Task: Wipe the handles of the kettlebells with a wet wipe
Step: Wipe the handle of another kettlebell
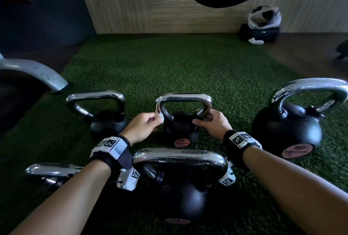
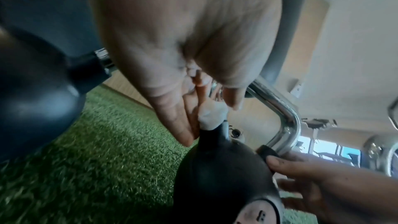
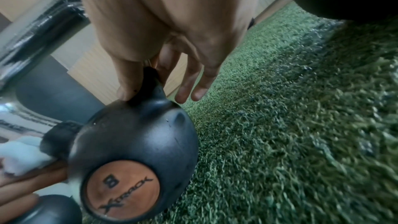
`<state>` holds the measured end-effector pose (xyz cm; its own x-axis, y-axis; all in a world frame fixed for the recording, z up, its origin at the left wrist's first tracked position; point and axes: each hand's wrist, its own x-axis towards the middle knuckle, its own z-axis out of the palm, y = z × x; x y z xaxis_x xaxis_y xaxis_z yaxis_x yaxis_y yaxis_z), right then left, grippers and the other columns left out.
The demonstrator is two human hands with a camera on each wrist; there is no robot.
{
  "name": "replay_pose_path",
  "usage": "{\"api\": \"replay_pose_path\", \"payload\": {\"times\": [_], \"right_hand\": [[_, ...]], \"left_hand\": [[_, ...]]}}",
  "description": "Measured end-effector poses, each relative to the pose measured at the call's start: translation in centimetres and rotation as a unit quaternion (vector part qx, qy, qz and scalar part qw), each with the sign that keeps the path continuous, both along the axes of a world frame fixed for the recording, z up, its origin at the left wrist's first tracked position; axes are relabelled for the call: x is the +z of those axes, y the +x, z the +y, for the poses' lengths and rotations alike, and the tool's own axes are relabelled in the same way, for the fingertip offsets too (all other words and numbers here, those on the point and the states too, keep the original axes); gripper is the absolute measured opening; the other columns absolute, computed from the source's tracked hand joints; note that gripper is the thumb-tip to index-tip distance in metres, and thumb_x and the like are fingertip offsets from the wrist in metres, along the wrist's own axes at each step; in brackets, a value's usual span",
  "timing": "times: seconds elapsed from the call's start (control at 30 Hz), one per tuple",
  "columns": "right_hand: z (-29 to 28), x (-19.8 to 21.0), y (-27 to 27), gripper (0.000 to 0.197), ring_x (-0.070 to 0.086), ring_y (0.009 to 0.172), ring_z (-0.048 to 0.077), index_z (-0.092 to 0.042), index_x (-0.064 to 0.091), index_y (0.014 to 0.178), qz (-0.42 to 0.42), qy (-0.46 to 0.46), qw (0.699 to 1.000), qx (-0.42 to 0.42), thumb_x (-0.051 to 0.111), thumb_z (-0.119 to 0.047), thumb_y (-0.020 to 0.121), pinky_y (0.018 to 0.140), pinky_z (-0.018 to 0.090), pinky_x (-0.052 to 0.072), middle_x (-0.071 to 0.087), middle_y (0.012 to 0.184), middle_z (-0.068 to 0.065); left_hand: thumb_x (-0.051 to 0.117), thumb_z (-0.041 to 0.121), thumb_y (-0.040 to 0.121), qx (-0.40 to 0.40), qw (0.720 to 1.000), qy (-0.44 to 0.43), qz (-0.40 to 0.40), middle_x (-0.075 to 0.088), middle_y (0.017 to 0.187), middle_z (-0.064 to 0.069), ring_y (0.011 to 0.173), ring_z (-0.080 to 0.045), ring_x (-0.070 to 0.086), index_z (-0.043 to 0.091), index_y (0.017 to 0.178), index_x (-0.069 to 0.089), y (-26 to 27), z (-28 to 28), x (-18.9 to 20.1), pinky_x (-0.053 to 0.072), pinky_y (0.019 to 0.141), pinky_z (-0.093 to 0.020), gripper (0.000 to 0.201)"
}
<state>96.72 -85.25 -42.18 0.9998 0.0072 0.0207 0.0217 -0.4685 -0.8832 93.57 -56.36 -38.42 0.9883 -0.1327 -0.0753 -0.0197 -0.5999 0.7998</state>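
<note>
The left hand (image 1: 143, 125) pinches a balled wet wipe (image 1: 161, 118) against the middle kettlebell's handle (image 1: 183, 97), at its nine o'clock leg. The right hand (image 1: 212, 122) grips the three o'clock leg, steadying. Which handles are already clean cannot be told; four other kettlebells stand around.

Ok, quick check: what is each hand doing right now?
Left hand: pinches the wet wipe against the left leg of the middle kettlebell's handle.
Right hand: grips the right leg of that handle, steadying it.
</note>
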Motion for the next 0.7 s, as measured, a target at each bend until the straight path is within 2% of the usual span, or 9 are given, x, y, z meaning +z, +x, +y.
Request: {"api": "replay_pose_path", "payload": {"times": [0.13,0.27,0.33,0.4,0.47,0.53,0.57,0.67,0.7], "right_hand": [[0.1,1.3,-0.6,0.035,0.075,0.087,0.005,-0.022,0.077,0.093,0.009,-0.006,1.0,0.006,0.096,-0.031,0.065,0.087,0.028,0.059,0.079,0.091,-0.009],[-0.9,1.8,-2.3,0.036,0.075,0.082,0.006,-0.029,0.078,0.087,-0.021,-0.049,0.998,0.019,0.096,-0.015,0.059,0.082,0.028,0.061,0.079,0.083,-0.009],[-1.2,2.2,-3.2,0.032,0.07,0.073,0.003,-0.034,0.073,0.077,-0.047,-0.088,0.995,0.029,0.093,-0.013,0.063,0.07,0.022,0.057,0.073,0.074,-0.014],[-0.9,2.5,-3.8,0.028,0.061,0.065,-0.004,-0.035,0.071,0.074,-0.083,-0.122,0.988,0.045,0.085,-0.01,0.071,0.061,0.018,0.046,0.065,0.066,-0.018],[-0.4,2.5,-4.3,0.026,0.058,0.06,-0.01,-0.033,0.076,0.08,-0.103,-0.142,0.983,0.058,0.078,-0.007,0.076,0.056,0.007,0.039,0.062,0.065,-0.021],[0.1,2.1,-4.7,0.031,0.058,0.063,-0.012,-0.029,0.081,0.097,-0.087,-0.145,0.984,0.065,0.074,-0.004,0.079,0.057,0.002,0.041,0.066,0.075,-0.021],[0.3,2.1,-4.9,0.036,0.058,0.065,-0.012,-0.028,0.082,0.102,-0.079,-0.148,0.984,0.068,0.071,-0.002,0.08,0.058,0.0,0.042,0.068,0.08,-0.019],[0.1,2.8,-4.0,0.035,0.061,0.064,-0.013,-0.026,0.082,0.102,-0.047,-0.127,0.986,0.095,0.067,0.0,0.085,0.057,0.003,0.043,0.074,0.086,-0.012],[0.2,3.4,-3.5,0.028,0.064,0.07,-0.01,-0.026,0.081,0.103,-0.041,-0.122,0.987,0.097,0.07,-0.005,0.087,0.06,0.004,0.045,0.075,0.091,-0.011]], "left_hand": [[0.058,0.06,0.097,0.025,0.986,0.153,-0.051,0.078,0.084,0.0,0.076,-0.02,0.073,0.015,0.081,0.075,1.0,-0.7,1.1,0.052,0.069,-0.033,0.05],[0.06,0.053,0.099,0.019,0.981,0.181,-0.066,0.075,0.078,0.001,0.063,-0.01,0.062,0.017,0.075,0.075,2.9,-1.8,1.7,0.042,0.058,-0.026,0.046],[0.06,0.053,0.099,0.019,0.977,0.204,-0.056,0.067,0.06,0.007,0.055,-0.009,0.056,0.016,0.078,0.078,3.8,-2.7,2.6,0.036,0.052,-0.024,0.046],[0.062,0.051,0.098,0.033,0.979,0.197,-0.039,0.056,0.041,0.01,0.046,-0.007,0.052,0.02,0.066,0.072,5.0,-3.5,3.0,0.031,0.042,-0.017,0.046],[0.068,0.047,0.096,0.035,0.984,0.174,-0.008,0.066,0.049,0.01,0.05,-0.007,0.066,0.017,0.066,0.072,6.4,-4.3,3.2,0.047,0.051,-0.011,0.043],[0.075,0.043,0.092,0.024,0.99,0.136,0.02,0.079,0.077,-0.004,0.072,-0.017,0.078,0.008,0.084,0.08,7.6,-5.1,3.3,0.064,0.076,-0.03,0.036],[0.077,0.039,0.091,0.022,0.992,0.122,0.031,0.08,0.084,-0.006,0.076,-0.019,0.078,0.003,0.091,0.079,8.2,-5.5,3.3,0.064,0.079,-0.034,0.036],[0.072,0.028,0.097,0.022,0.992,0.107,0.058,0.074,0.077,-0.003,0.057,-0.004,0.068,0.002,0.086,0.073,8.3,-6.4,4.0,0.056,0.056,-0.016,0.028],[0.069,0.025,0.099,0.027,0.994,0.081,0.068,0.073,0.079,-0.002,0.061,-0.005,0.067,0.005,0.087,0.075,8.4,-6.3,3.9,0.053,0.053,-0.014,0.025]]}}
